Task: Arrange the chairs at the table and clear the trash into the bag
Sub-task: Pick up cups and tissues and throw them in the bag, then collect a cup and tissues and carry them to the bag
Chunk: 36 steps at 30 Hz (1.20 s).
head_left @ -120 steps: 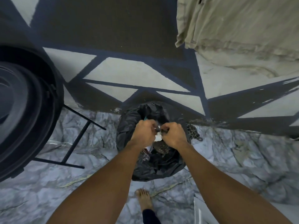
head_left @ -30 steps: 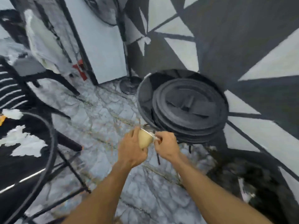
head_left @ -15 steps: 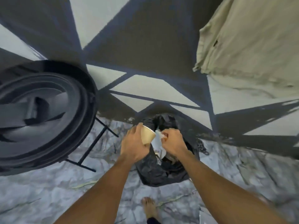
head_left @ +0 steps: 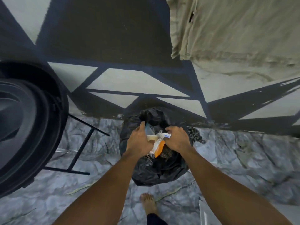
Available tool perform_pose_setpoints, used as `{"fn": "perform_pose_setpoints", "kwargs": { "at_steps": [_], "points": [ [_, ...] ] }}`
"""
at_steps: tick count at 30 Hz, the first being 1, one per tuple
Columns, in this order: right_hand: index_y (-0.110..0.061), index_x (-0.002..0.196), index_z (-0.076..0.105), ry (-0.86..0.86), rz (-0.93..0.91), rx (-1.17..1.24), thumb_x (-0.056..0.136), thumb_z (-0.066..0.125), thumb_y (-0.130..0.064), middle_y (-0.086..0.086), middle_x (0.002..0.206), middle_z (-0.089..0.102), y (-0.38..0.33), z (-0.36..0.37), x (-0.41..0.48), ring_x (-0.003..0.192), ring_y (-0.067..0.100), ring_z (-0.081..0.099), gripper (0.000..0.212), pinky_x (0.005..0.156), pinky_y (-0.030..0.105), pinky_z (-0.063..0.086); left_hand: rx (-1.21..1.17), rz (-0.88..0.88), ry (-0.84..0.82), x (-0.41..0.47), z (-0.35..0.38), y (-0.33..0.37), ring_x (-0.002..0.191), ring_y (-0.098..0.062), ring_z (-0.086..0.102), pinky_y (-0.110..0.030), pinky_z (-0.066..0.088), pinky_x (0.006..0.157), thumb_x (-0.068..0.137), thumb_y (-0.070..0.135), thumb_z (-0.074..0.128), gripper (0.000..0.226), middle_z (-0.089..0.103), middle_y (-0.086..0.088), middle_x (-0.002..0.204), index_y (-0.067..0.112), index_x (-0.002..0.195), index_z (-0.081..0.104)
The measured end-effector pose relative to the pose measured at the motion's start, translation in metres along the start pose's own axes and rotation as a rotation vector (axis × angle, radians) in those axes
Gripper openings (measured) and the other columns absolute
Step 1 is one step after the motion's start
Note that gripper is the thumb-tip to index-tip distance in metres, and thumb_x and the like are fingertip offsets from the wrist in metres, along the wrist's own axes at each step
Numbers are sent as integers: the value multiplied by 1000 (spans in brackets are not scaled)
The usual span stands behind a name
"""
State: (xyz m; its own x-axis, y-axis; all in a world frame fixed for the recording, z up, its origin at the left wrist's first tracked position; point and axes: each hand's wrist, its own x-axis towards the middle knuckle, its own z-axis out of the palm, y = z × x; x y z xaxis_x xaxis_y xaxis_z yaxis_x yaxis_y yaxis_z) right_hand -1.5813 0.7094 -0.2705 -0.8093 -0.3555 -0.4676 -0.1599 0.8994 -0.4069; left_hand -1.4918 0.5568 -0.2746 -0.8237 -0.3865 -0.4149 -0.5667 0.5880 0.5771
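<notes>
Since half a second ago we have lowered the paper cup (head_left: 152, 138), gripped by our left hand (head_left: 140, 140), and the wrappers (head_left: 159, 144), pinched by our right hand (head_left: 177, 138), into the black trash bag (head_left: 155, 169) mouth directly beneath both grips, ready for release.

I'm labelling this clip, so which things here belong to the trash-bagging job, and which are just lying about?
Part of the job:
black trash bag, open on the floor
paper cup at the left hand
orange and white wrapper below the right hand

Just lying about:
round black table, tipped on its side
beige cloth hanging
chain beside the bag
</notes>
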Motion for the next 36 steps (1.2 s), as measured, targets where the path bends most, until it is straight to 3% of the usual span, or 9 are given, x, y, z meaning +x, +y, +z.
{"fn": "perform_pose_setpoints", "kwargs": {
  "at_steps": [6,11,15,20,24,28,31,34,36],
  "points": [
    [-13,112,71,-54,-72,-15,83,65,-17,11,114,71,-33,9,-6,108,34,65,30,91,43,56,7,15,76,-17,-23,-34,120,-35,58,-51,55,90,76,34,68,79,61,-11,132,21,148,37],
    [-19,123,69,-110,-336,-71,86,67,-21,5,122,70,-116,36,-32,114,28,64,37,97,40,53,-54,14,222,-62,-77,-75,118,-31,59,-47,55,91,79,26,66,62,64,-9,127,22,139,51],
    [-24,111,72,-148,-561,-94,81,63,-18,6,109,74,-212,65,-73,102,30,67,32,82,37,56,-78,-35,370,-121,-137,-137,108,-29,64,-45,56,87,76,19,64,52,68,-7,119,18,128,64],
    [-21,112,72,-211,-827,-274,84,63,-20,7,112,71,-339,122,-161,107,30,63,29,88,37,52,-83,-210,520,-237,-210,-233,105,-30,63,-37,53,85,78,13,66,31,70,-7,107,12,109,70],
    [-11,97,69,-344,-1004,-385,84,61,-17,8,97,69,-431,193,-257,92,28,63,16,71,29,42,-114,-401,624,-351,-253,-316,121,-25,56,-33,47,96,87,19,66,36,65,-4,127,16,123,66],
    [-15,115,70,-480,-1199,-486,88,63,-24,4,116,71,-511,288,-372,109,25,64,29,88,31,52,-160,-623,670,-482,-274,-415,123,-26,58,-37,49,100,87,30,64,42,64,-3,130,20,127,62],
    [-17,110,71,-619,-1322,-564,87,63,-26,5,113,71,-554,363,-463,106,26,66,26,92,37,55,-245,-807,680,-589,-268,-475,115,-27,63,-38,53,93,79,30,60,37,68,-2,123,25,116,63],
    [-21,113,72,-711,-1450,-637,86,65,-25,4,117,72,-579,424,-550,109,25,65,28,95,35,53,-291,-963,782,-684,-251,-512,95,-26,66,-31,48,72,77,33,59,13,69,3,99,27,89,59],
    [-21,105,74,-757,-1538,-653,83,65,-22,6,111,74,-588,459,-602,106,29,67,24,91,36,54,-318,-1051,840,-738,-238,-531,92,-26,67,-32,52,71,74,35,59,16,70,3,94,26,87,62]
  ]
}}
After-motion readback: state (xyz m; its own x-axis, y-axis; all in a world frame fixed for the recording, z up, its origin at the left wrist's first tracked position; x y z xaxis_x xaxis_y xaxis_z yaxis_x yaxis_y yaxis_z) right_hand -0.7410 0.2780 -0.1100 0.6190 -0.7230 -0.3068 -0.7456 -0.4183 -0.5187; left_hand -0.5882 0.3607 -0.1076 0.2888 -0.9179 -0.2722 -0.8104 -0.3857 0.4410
